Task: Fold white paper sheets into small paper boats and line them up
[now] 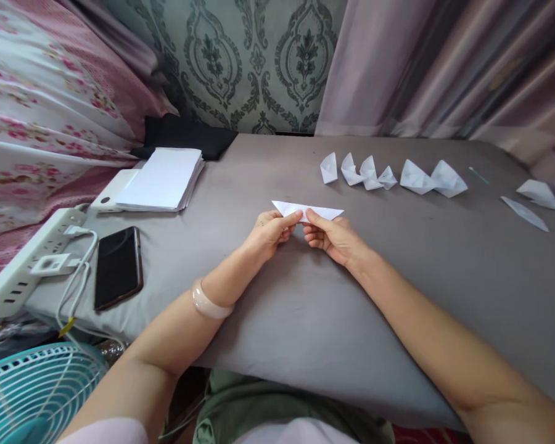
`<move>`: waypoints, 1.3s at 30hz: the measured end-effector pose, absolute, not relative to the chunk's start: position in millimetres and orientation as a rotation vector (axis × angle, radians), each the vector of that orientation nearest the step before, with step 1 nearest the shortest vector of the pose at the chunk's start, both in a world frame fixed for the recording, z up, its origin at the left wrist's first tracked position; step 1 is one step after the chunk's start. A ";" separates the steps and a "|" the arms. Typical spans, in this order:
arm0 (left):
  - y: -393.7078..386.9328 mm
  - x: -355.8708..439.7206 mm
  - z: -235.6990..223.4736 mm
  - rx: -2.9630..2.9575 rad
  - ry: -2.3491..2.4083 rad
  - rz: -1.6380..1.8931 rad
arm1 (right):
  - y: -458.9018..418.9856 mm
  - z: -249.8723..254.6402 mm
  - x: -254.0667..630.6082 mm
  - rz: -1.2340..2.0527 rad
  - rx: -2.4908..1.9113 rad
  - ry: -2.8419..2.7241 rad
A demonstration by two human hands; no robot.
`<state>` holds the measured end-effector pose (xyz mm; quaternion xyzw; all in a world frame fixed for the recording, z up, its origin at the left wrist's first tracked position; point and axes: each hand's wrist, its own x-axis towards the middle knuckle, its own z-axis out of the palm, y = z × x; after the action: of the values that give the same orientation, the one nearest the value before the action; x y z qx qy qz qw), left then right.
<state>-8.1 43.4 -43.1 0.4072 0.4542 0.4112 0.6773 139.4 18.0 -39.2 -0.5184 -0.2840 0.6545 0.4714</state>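
Between both hands is a piece of folded white paper (324,212), long and narrow with pointed ends. My left hand (274,231) pinches its near edge left of the middle, thumb on top and fingers curled beneath. My right hand (332,235) grips it the same way just to the right, the two thumb tips almost meeting. The paper is held a little above the grey tabletop. Beyond it to the right, several folded white paper shapes (369,172) stand in a row, with two larger ones (416,177) at the row's right end.
A stack of white paper (160,179) rests partly on a white box (113,191) at the left. Nearer lie a phone (118,268) and a power strip (32,259) with cables. A teal fan (41,391) stands below. Folded papers (525,214) lie far right.
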 end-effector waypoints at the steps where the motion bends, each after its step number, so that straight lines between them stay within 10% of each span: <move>1: 44.5 -9.4 -42.6 0.899 1.019 0.919 | 18.0 -38.8 140.2 1.616 -1.261 -0.697; 39: 49.6 -25.4 -43.2 1.168 0.751 0.930 | 3.8 -37.7 133.8 1.391 -1.332 -1.117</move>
<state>-25.4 49.6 -43.2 0.5183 0.3333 0.4128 0.6707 133.8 3.8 -37.7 -0.5366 -0.4502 0.5606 0.4417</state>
